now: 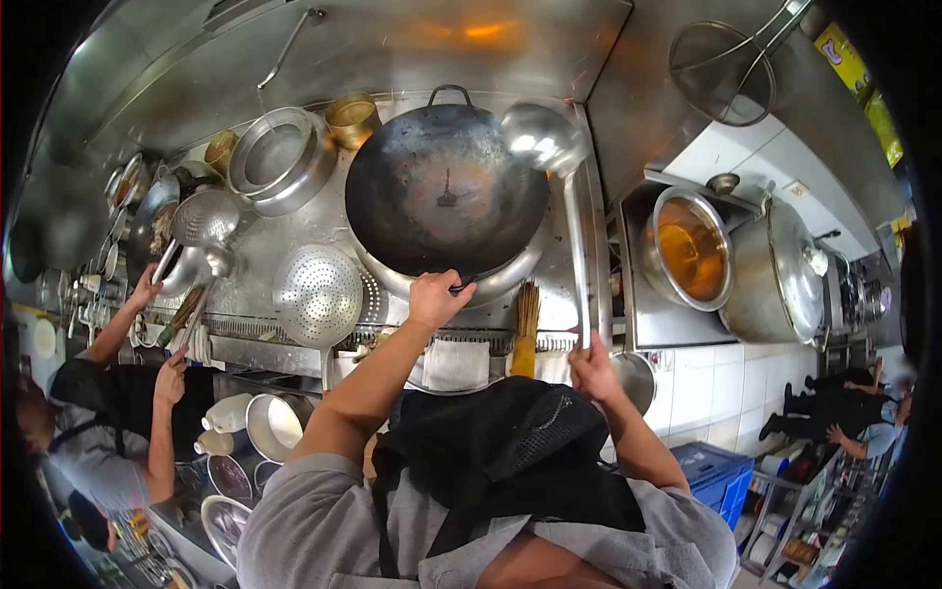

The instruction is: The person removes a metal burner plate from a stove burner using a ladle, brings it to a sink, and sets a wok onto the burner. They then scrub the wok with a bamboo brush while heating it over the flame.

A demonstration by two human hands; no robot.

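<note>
A large dark wok (412, 196) sits on the stove in front of me, its inside bare but for a brownish patch. My left hand (439, 298) is closed round the wok's near handle. In my right hand (594, 369) is the long handle of a metal ladle (542, 135), whose shiny bowl is raised by the wok's right rim. A bamboo brush (527, 324) stands between my hands, near a folded white cloth (456, 364). Left of the wok lies a round perforated strainer (318, 294).
A steel bowl of amber liquid (690, 249) stands at right, beside a big lidded pot (775, 270). Stacked metal pans (275, 157) are at back left. At left a co-worker (108, 432) holds a perforated skimmer (205, 218). A wire strainer (721, 74) hangs upper right.
</note>
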